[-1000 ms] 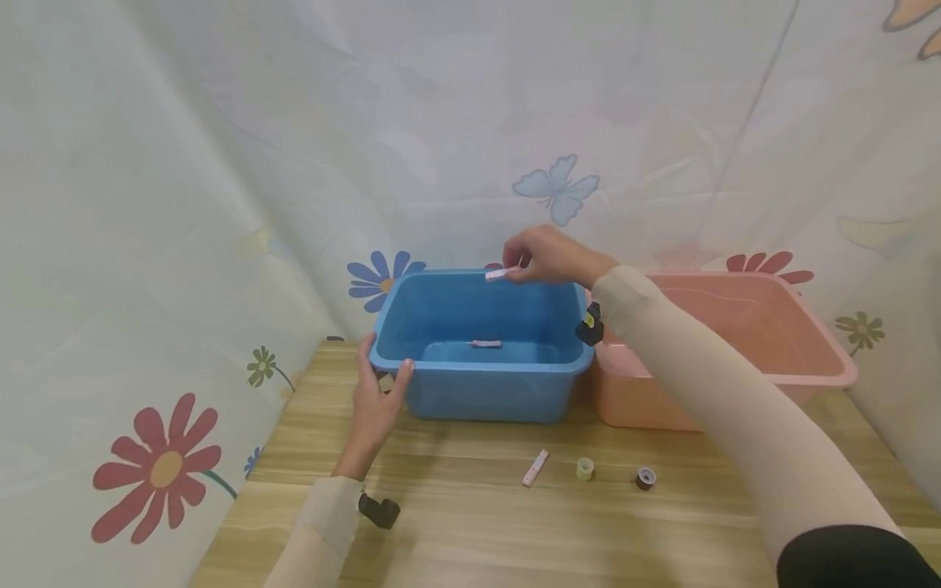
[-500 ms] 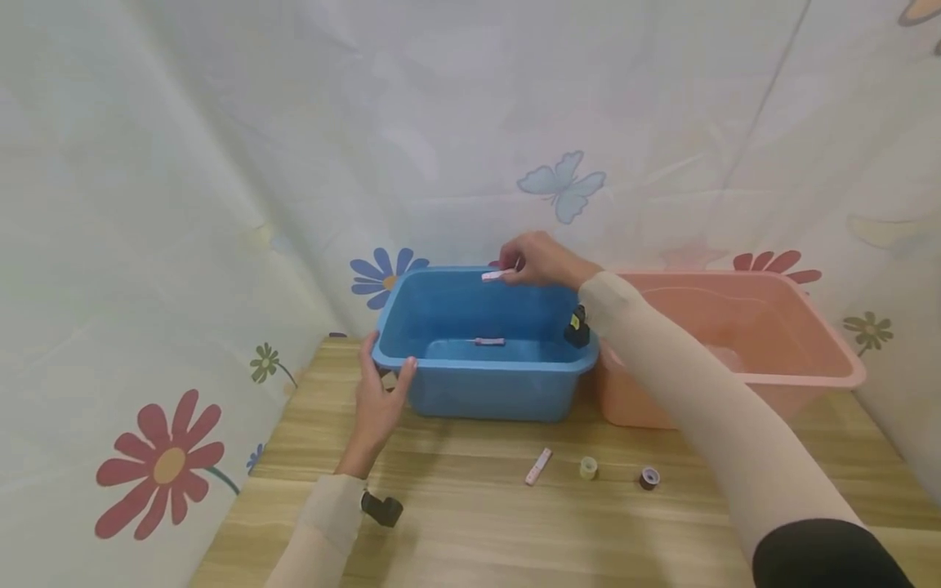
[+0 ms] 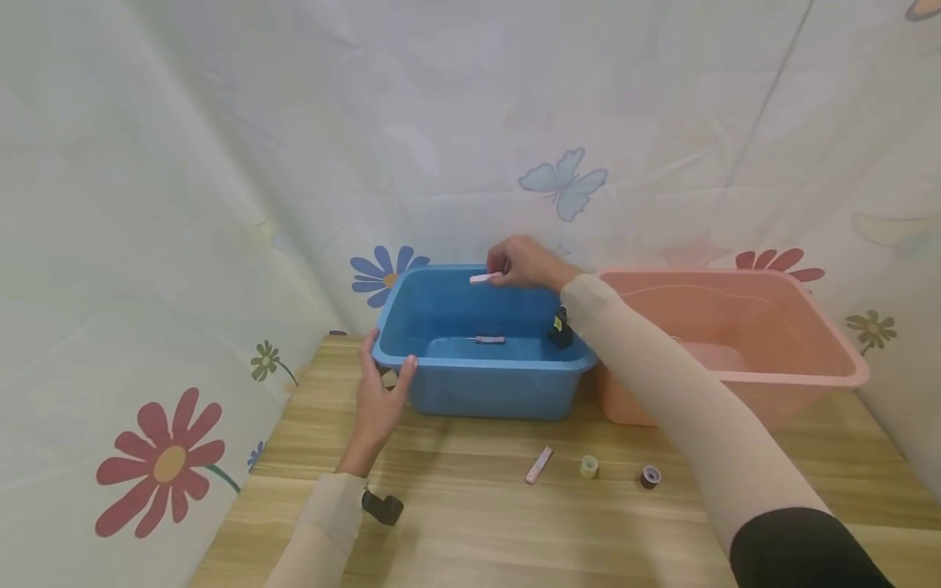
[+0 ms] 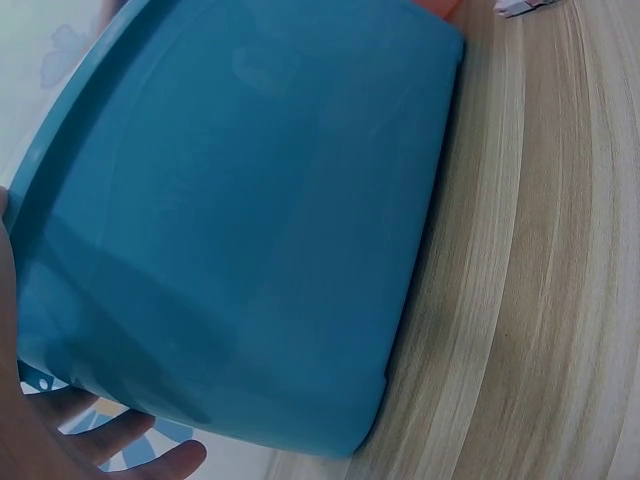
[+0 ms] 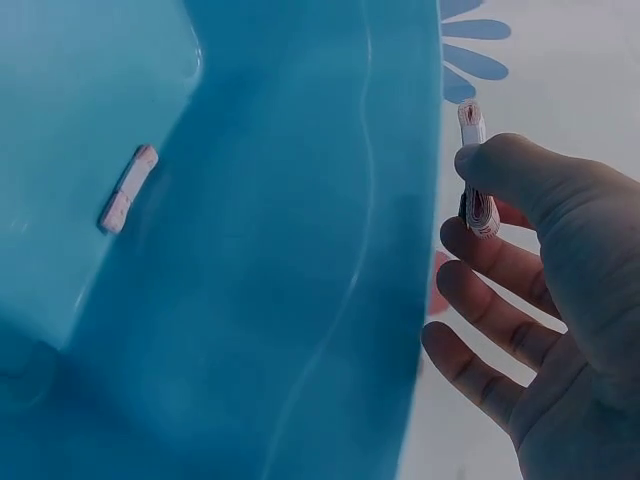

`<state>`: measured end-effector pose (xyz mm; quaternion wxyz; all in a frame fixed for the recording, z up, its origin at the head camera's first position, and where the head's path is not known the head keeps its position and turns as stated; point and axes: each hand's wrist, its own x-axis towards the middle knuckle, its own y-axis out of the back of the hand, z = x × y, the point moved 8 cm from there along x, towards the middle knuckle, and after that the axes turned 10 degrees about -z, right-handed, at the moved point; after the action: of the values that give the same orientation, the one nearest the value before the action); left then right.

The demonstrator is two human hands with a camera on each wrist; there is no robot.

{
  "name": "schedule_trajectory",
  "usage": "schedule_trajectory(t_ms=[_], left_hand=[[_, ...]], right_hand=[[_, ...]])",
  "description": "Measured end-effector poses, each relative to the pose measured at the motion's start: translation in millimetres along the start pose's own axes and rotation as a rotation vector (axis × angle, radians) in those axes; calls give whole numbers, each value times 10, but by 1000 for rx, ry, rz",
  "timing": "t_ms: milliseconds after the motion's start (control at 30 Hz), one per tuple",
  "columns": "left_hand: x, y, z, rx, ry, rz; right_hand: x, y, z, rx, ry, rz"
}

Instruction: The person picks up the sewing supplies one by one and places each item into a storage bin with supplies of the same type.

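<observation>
My right hand (image 3: pixel 528 263) pinches a small folded tape measure (image 5: pixel 481 212), pink and white with a white band, between thumb and forefinger. It is held above the back part of the blue basin (image 3: pixel 492 392), while the other fingers spread loosely. A second folded tape measure (image 3: pixel 489 340) lies on the basin's floor; the right wrist view shows it whole. At the basin's left front corner, my left hand (image 3: pixel 376 408) grips the rim, thumb on the front and fingers along the side. A third tape measure (image 3: pixel 539 465) rests on the wooden table in front.
A pink basin (image 3: pixel 794 380) stands to the right of the blue one, partly hidden by my right sleeve. On the table (image 3: pixel 470 523) sit a small pale yellow roll (image 3: pixel 589 466) and a dark roll (image 3: pixel 649 477). A patterned curtain (image 3: pixel 441 122) hangs behind the basins.
My right hand has moved slightly left and down over the blue basin with the tape measure. The left hand keeps its grip on the rim.
</observation>
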<state>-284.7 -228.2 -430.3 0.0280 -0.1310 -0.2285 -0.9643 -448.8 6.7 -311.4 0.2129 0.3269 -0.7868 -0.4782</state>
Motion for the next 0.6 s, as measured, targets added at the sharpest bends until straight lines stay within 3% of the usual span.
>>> schedule_trajectory(t_ms=[600], left_hand=[[-21, -14, -5, 5, 6, 1]], right_hand=[[78, -181, 33, -43, -53, -33]])
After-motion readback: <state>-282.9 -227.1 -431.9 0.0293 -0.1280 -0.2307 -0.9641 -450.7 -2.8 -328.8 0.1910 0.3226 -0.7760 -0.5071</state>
